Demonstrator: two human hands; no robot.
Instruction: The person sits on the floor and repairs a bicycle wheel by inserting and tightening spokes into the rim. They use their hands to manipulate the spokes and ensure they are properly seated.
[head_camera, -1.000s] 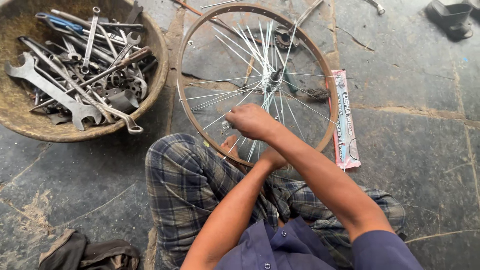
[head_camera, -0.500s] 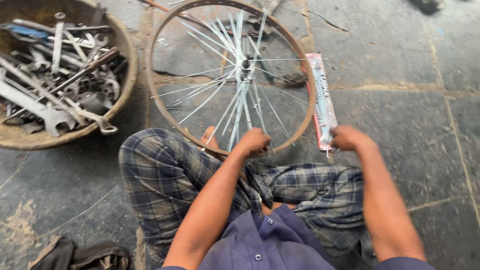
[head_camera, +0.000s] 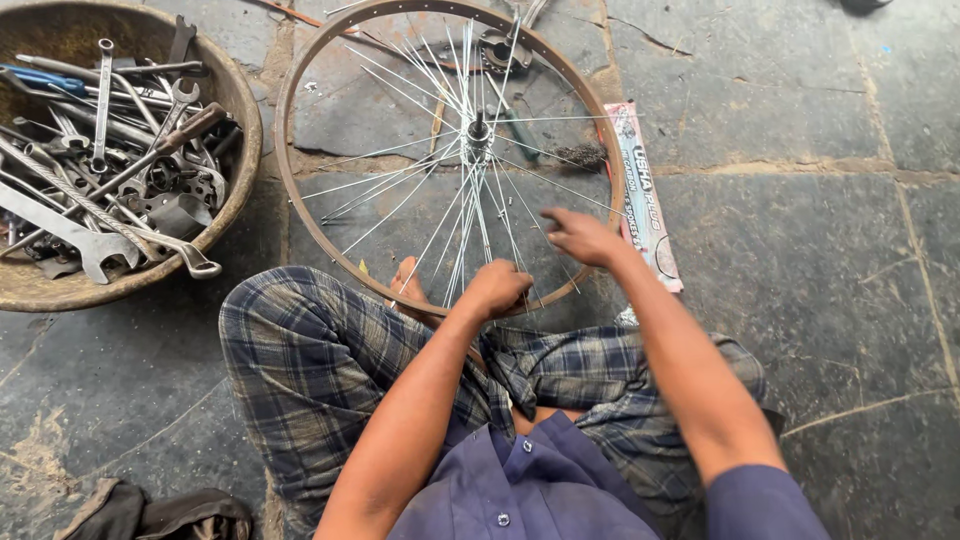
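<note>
A long pink-and-white packet (head_camera: 645, 195) lies on the stone floor (head_camera: 800, 230) at the wheel (head_camera: 300, 80)'s three o'clock edge. At six o'clock the left hand (head_camera: 497, 288) clenches the spokes (head_camera: 400, 195) near the rim (fist shut); the right hand (head_camera: 582, 236) hovers at four o'clock, fingers (head_camera: 553, 217) loosely released.

Open stone floor (head_camera: 800, 250) right of the wheel rim (head_camera: 300, 90), loose spokes (head_camera: 440, 210) crowding its inside, long packet (head_camera: 645, 195) against its right edge, basin of spanners (head_camera: 110, 170) close on its left, plaid-clad knees (head_camera: 300, 350) under the near rim.
</note>
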